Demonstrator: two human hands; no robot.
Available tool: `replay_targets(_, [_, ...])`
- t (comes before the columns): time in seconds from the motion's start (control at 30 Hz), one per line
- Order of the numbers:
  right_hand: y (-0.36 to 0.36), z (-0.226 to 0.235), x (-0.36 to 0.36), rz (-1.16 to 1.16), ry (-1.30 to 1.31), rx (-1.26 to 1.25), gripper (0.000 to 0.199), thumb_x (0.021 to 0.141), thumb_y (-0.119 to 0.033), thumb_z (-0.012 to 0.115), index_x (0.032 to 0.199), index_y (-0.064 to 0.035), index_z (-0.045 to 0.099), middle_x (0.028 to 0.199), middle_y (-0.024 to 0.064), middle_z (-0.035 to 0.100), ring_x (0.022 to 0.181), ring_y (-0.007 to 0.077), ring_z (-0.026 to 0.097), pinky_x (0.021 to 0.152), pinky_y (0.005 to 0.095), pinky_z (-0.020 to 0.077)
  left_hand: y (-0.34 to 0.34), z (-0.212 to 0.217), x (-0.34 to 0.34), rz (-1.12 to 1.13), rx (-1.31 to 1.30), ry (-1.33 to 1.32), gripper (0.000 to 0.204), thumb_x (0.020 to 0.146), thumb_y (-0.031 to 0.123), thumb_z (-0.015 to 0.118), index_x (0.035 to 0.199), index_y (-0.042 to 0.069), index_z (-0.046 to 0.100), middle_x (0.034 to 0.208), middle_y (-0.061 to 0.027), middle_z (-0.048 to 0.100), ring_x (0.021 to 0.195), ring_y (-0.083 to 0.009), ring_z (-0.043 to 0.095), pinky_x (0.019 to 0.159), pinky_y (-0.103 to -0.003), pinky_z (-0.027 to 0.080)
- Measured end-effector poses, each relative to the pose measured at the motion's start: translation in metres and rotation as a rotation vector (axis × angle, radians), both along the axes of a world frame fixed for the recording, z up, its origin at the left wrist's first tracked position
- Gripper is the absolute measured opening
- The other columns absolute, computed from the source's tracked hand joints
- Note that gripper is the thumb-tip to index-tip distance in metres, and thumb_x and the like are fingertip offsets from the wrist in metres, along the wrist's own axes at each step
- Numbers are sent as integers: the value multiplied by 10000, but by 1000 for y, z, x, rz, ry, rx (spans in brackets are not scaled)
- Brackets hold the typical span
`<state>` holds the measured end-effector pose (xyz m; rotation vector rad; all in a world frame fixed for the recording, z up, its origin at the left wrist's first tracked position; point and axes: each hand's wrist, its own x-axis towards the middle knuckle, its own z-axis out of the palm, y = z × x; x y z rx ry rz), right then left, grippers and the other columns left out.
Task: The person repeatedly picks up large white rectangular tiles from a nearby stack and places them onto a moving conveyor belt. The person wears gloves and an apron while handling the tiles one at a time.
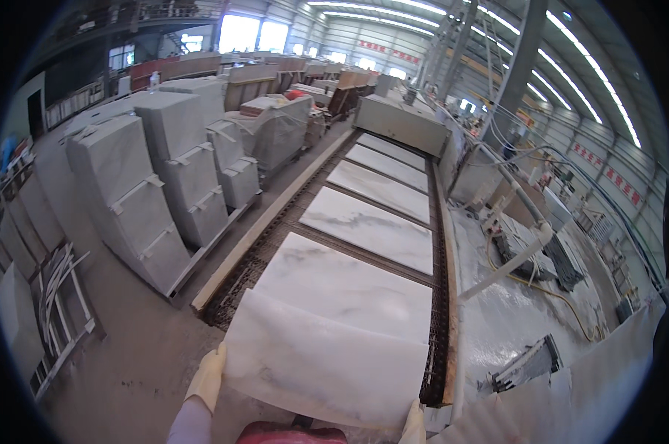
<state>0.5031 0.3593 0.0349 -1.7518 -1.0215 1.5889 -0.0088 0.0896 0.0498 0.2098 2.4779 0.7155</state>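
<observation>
A white marble slab (323, 366) with faint grey veining lies tilted at the near end of the conveyor, its far edge against or over another marble slab (357, 285). My left hand (207, 376), in a pale yellow glove, grips its left edge near the front corner. At the front right corner, my gloved right hand (414, 424) is closed on the same slab; the picture's lower edge cuts part of it off. The fingers beneath the slab are hidden. Several more veined slabs lie in a row farther along the conveyor.
The conveyor's wooden side rail (271, 222) runs toward a grey machine housing (401, 122). Stacked, strapped stone blocks (179, 152) stand on the left. To the right are a white pipe (508, 270), a yellow hose (545, 288) and wet floor. Something red (290, 433) is directly in front of me.
</observation>
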Motion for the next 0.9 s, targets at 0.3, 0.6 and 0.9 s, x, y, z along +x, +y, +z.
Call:
replay_targets(0.3, [-20,-3,-3,-49,-86,19,708,913,-549,390,1199,89,507,1175,196,577,1082,282,552,937,358,419,-12,8,8,-19,-49,-19,770,880,615,227,1180,-10,564,1226,-245,519,1209,-349,450,1016,-417,329])
replay_targets(0.6, [-42,-10,9,-74,-115,69,714,918,-547,386,1197,99,504,1180,194,572,1078,270,553,931,351,422,-28,16,21,-7,18,39,715,881,581,277,1136,-8,591,1162,-265,549,1144,-394,484,982,-436,353])
replay_targets(0.9, [-60,5,7,-39,-157,114,719,923,-546,381,1194,110,500,1186,192,567,1073,259,553,926,343,426,-21,2,11,-18,-84,19,748,881,633,255,1112,14,606,1118,-260,572,1100,-400,515,933,-453,394])
